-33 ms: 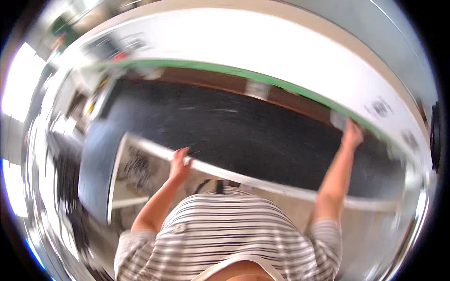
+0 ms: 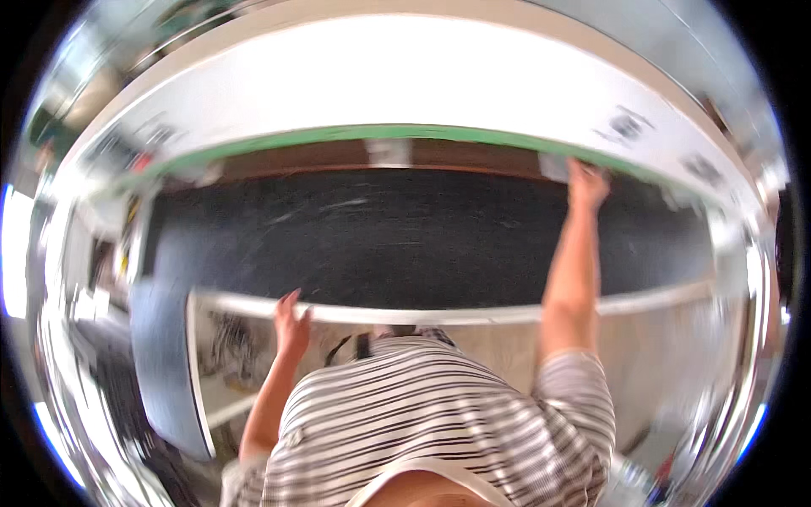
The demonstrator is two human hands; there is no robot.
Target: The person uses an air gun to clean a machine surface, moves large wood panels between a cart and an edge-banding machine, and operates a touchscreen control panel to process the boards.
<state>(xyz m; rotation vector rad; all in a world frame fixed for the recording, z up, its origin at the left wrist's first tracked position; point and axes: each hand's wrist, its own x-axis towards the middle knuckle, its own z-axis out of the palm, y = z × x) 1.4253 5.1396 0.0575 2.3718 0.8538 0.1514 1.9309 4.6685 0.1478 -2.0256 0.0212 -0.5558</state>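
Note:
My left hand (image 2: 293,328) is at the white near edge (image 2: 405,315) of a long black worktop (image 2: 405,237), its fingers apart and nothing seen in them. My right arm stretches across the worktop to its far side. There my right hand (image 2: 589,186) is beside a whitish piece (image 2: 554,166) just under a green strip (image 2: 405,132). Its fingers are blurred and partly hidden, so I cannot make out whether they grip anything. Another whitish piece (image 2: 389,153) sits farther left along the same brown band (image 2: 304,158).
A broad white panel (image 2: 380,76) rises behind the green strip. At the left, a blue-grey surface (image 2: 160,363) extends toward me from the worktop. Below the near edge lies a dark tangled heap (image 2: 230,346). A small red thing (image 2: 142,160) is at the far left.
The whole view has turned, so the worktop lies more level and the scene sits farther left. Both hands keep about the same places against the worktop and the green strip.

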